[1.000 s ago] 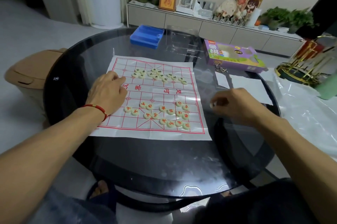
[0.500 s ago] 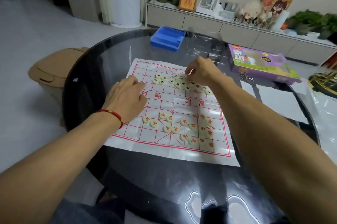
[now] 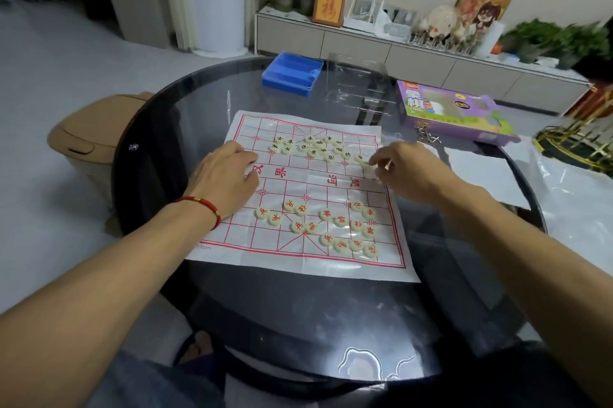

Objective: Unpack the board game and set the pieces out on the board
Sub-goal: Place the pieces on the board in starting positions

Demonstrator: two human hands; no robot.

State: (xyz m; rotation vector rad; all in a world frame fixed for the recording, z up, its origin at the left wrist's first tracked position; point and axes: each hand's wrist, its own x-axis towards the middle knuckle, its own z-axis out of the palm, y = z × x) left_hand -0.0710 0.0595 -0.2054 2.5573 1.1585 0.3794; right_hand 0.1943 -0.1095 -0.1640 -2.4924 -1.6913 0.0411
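The board (image 3: 292, 262) is a white paper sheet with a red grid, lying on the round dark glass table (image 3: 298, 324). Several cream round pieces with dark characters (image 3: 315, 147) are bunched on its far half. Several with red characters (image 3: 331, 225) lie loosely on the near half. My left hand (image 3: 225, 178) rests palm down on the sheet's left edge, fingers bent, holding nothing. My right hand (image 3: 401, 172) is at the right end of the far group, thumb and forefinger pinched on a piece (image 3: 366, 163) at the board's right edge.
A blue tray (image 3: 292, 76) and a clear plastic lid (image 3: 358, 86) sit beyond the board. The purple game box (image 3: 451, 112) lies far right, with keys (image 3: 428, 137) and a white sheet (image 3: 481, 172) near it. A tan bin (image 3: 89, 142) stands left of the table.
My right hand went from the table right of the board to the middle of the far pieces, then to that group's right end. My left hand stayed on the sheet's left edge.
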